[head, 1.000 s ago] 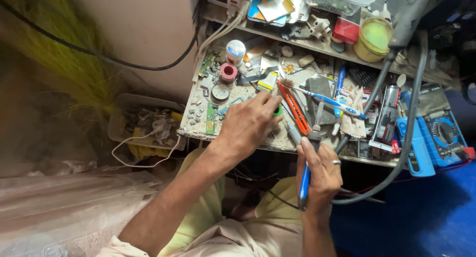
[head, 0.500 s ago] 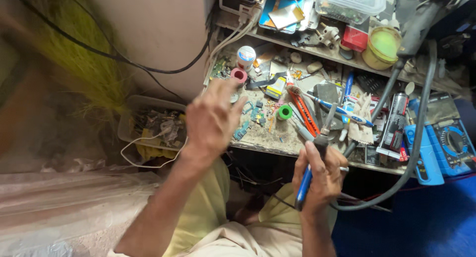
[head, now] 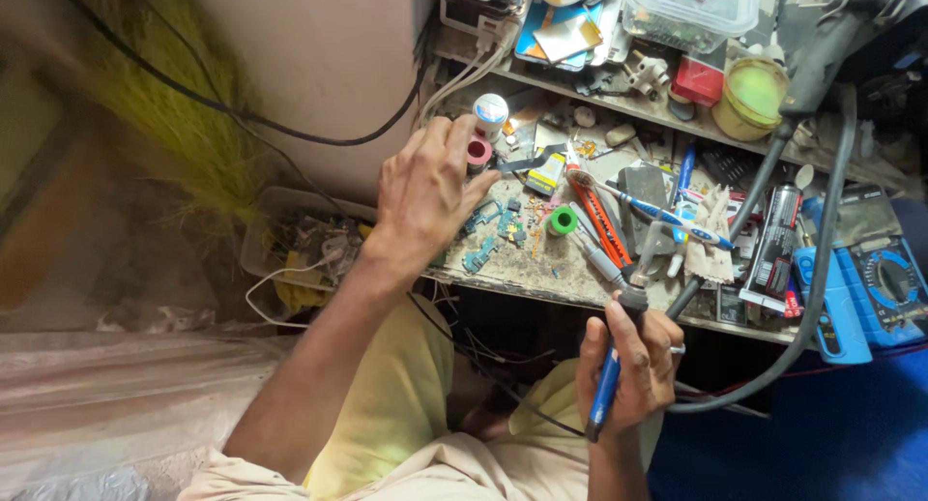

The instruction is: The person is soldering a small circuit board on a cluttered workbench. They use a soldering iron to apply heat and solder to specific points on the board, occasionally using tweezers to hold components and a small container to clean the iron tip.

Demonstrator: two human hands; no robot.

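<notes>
My left hand (head: 422,193) reaches over the left end of the cluttered workbench (head: 541,269), fingers stretched out. Its fingertips touch a small pink spool (head: 479,153) beside a white-capped bottle (head: 490,110); nothing is held. Small green circuit boards (head: 493,225) and a green spool (head: 563,221) lie just right of that hand. My right hand (head: 638,366) is below the bench's front edge, closed around a blue-handled soldering iron (head: 604,390) whose tip points up toward the bench.
Red-handled tweezers (head: 599,221), pens, a black tube (head: 773,245) and a blue multimeter (head: 894,288) crowd the right side. A thick black hose (head: 822,269) loops past my right hand. A shelf behind holds a clear box (head: 691,13) and a yellow-green tub (head: 754,95). A scrap tray (head: 300,240) sits lower left.
My left hand has left the middle of the bench and moved up and left to the pink spool. My right hand keeps the soldering iron in about the same place.
</notes>
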